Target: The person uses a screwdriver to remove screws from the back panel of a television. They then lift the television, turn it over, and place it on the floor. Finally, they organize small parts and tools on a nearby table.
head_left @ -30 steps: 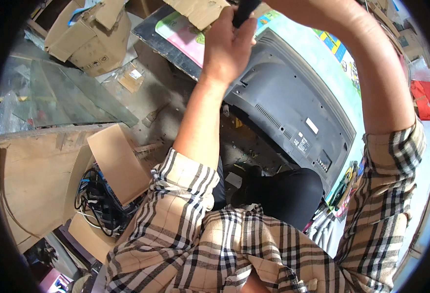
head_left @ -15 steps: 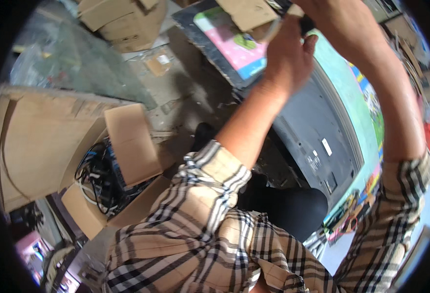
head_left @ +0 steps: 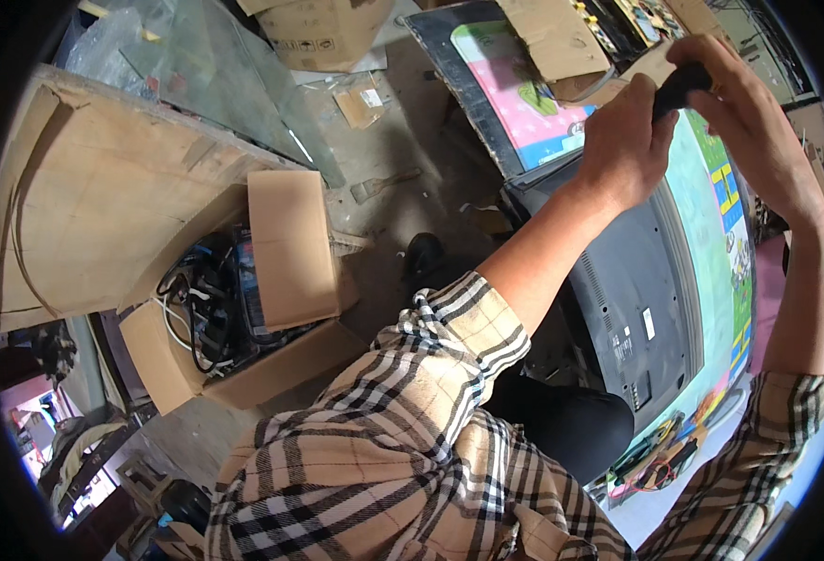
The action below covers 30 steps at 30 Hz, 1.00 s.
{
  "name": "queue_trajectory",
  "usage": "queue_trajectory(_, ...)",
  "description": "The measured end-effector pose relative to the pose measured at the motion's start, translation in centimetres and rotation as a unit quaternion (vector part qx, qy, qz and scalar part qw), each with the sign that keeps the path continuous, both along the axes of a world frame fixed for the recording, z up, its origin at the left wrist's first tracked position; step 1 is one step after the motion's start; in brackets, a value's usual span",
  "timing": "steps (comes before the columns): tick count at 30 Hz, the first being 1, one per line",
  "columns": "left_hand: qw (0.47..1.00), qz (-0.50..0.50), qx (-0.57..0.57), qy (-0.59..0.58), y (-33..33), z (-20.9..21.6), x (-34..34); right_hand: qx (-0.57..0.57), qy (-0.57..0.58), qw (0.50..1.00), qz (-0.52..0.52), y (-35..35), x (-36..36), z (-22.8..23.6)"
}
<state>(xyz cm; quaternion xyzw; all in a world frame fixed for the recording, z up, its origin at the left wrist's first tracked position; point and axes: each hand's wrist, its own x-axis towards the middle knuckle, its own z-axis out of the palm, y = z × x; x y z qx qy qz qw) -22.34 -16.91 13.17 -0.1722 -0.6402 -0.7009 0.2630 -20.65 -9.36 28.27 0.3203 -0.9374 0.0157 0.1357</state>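
My left hand (head_left: 625, 148) is closed around the lower end of a small black object (head_left: 681, 91) with rounded ends. From the other side, the curled fingers of my right hand (head_left: 747, 112) grip its upper end. Exactly what kind of thing it is cannot be made out, as both hands cover much of it. They hold it up at the upper right, over the work table. Below my left forearm lies a flat black panel (head_left: 632, 290), like the back of a television, on a green, brightly printed table cover (head_left: 702, 220).
An open cardboard box (head_left: 290, 248) with black cables (head_left: 197, 313) stands on the floor to the left, beside a wooden board (head_left: 103, 201). A brush (head_left: 384, 185) lies on the floor. Hand tools (head_left: 660, 458) rest at the table's near end; cardboard (head_left: 557, 37) lies at its far end.
My view has shifted, so the table and box sit differently in it. My hands now show lower and further right, and the black object between them is more visible.
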Motion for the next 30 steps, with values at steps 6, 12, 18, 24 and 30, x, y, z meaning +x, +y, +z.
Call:
queue_trajectory(6,0.997,0.075,0.018,0.025,1.0,-0.5,0.2,0.025,-0.128,0.959,-0.252,-2.8,0.2,1.6)
queue_trajectory(12,0.998,0.069,0.002,0.01,0.7,-0.6,0.4,-0.096,-0.173,0.98,-0.005,1.3,-1.3,1.0)
queue_trajectory(18,0.998,0.065,0.005,0.023,0.6,-0.8,0.1,0.042,-0.005,0.963,-0.265,-0.8,-0.8,-0.6)
queue_trajectory(24,0.995,-0.013,-0.02,0.098,-0.7,-1.4,-0.9,-0.08,0.065,0.994,-0.039,-0.5,-0.5,-2.3)
queue_trajectory(30,0.967,-0.245,0.056,-0.043,-2.6,0.0,-1.3,0.052,0.105,0.977,-0.18,-1.8,-0.1,-0.2)
